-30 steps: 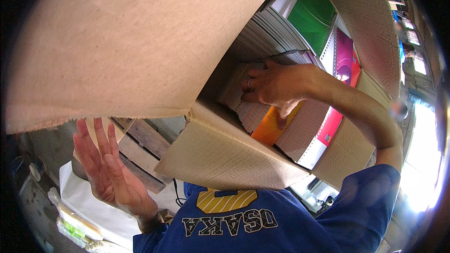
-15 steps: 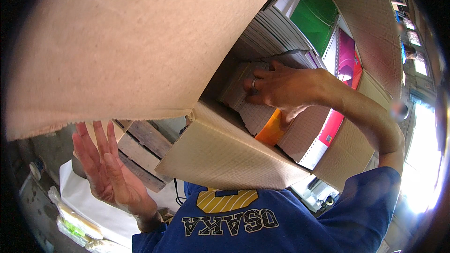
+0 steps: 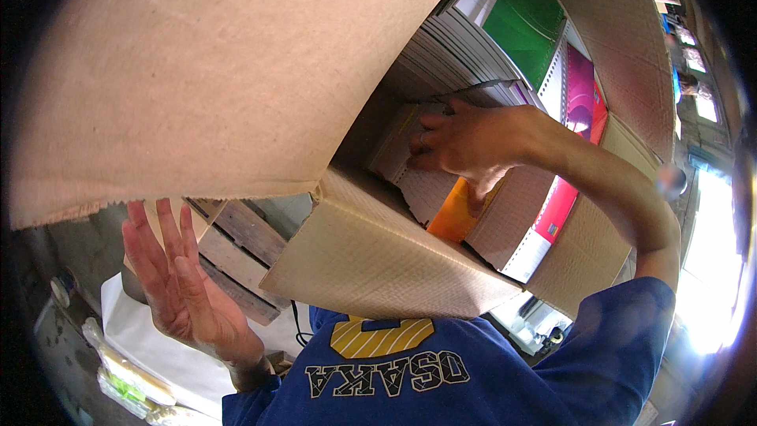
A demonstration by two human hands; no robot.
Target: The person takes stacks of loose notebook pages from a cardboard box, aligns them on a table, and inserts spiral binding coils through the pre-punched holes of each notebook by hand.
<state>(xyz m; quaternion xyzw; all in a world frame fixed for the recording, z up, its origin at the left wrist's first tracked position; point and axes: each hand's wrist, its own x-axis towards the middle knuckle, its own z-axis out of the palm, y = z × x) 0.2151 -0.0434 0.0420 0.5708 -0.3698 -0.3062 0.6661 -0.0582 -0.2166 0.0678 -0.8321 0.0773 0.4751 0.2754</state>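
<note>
Cardboard box (image 3: pixel 394 248), one, brown, unlidded, spanning the upper left to the centre right; its large flap (image 3: pixel 197 79), plain and rough along the lower edge, fills the upper left of the frame and hides part of the interior. Blue shirt (image 3: pixel 410 383), short-sleeved, with yellow and dark print, at bottom centre, worn by the person. Left hand (image 3: pixel 185 292), lower left: fingers extended and apart, palm bare, nothing held; fingertips at the flap's lower edge, contact not certain. Right hand (image 3: pixel 473 142), centre, a ring on one finger: lowered into the box, fingers bent, thumb against an orange cover (image 3: pixel 452 217); whether it grips anything cannot be told. Contents, packed close: the orange cover, just right of centre, partly under the hand; a green cover (image 3: pixel 527 28), glossy, at upper right, beside stacked grey page edges (image 3: pixel 457 55); a purple cover (image 3: pixel 579 87), right of centre, next to a white strip with a row of holes; a red cover (image 3: pixel 552 213), lower down. The right forearm crosses before several of these. Beyond: wooden slats (image 3: pixel 236 256) and a white sheet (image 3: pixel 150 331), lower left; a clear-wrapped packet (image 3: pixel 126 385) near the grey floor (image 3: pixel 59 347); bright opening (image 3: pixel 714 268), far right.
</note>
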